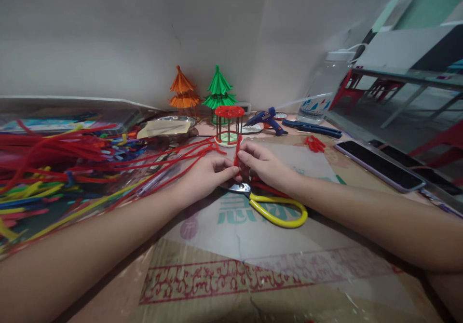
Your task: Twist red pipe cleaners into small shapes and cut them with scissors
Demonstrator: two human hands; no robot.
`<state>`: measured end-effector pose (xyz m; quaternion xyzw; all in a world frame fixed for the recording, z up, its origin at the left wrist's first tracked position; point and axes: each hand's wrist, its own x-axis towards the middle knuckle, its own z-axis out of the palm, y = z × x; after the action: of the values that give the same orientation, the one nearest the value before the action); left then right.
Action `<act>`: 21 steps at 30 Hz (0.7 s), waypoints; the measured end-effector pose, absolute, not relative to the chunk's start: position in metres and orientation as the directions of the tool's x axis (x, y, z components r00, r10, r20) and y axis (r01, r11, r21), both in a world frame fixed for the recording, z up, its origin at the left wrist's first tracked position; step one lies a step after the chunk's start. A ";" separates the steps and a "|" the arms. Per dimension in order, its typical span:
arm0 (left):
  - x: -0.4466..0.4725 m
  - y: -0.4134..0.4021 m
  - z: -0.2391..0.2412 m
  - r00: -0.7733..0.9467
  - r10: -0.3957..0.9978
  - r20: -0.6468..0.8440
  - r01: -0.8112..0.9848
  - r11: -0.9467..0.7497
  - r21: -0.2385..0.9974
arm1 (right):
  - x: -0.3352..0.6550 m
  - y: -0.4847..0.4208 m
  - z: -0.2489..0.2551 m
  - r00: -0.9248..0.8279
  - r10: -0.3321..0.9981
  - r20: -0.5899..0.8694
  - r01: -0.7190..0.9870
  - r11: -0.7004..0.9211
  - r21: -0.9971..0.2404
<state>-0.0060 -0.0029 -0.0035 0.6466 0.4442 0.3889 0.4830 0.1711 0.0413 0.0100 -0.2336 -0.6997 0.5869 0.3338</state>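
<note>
Between my two hands a short red pipe cleaner piece (pixel 238 149) stands upright. My right hand (pixel 263 163) pinches it from the right with thumb and fingers. My left hand (pixel 213 168) is closed at its lower end, thumb and fingertips pressed together. Just below my hands lie scissors (pixel 278 209) with yellow handles, their blades partly under my left hand. Right behind my hands is a small round frame (pixel 229 113) with a red top, brown posts and a pale base. Long red pipe cleaners (pixel 181 152) run leftward from near my left hand.
Orange (pixel 183 89) and green (pixel 218 89) tiered pagoda models stand by the wall. A blue glue gun (pixel 267 119), utility knife (pixel 313 128), water bottle (pixel 321 89), red cut pieces (pixel 315 143) and phone (pixel 379 165) are to the right. Many coloured pipe cleaners (pixel 61 154) fill the left.
</note>
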 end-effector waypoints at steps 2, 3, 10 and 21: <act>-0.005 -0.004 -0.002 0.299 0.953 0.055 0.188 -0.116 0.975 | 0.171 0.042 0.009 -0.674 0.714 0.190 -0.066 0.198 -0.978; -0.005 -0.004 -0.002 0.296 0.954 0.049 0.184 -0.108 0.977 | 0.171 0.043 0.009 -0.677 0.712 0.189 -0.068 0.195 -0.978; -0.005 -0.003 -0.002 0.279 0.959 0.047 0.176 -0.099 0.980 | 0.170 0.042 0.006 -0.681 0.708 0.185 -0.051 0.206 -0.977; -0.003 -0.008 0.000 0.233 0.968 0.096 0.178 -0.140 0.974 | 0.204 0.037 0.053 -0.786 0.614 0.071 0.394 0.586 -0.708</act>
<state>-0.0030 -0.0078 0.0003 0.6279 0.4559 0.4188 0.4716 0.2044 0.0371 0.0535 -0.2876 -0.8767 0.3527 0.1561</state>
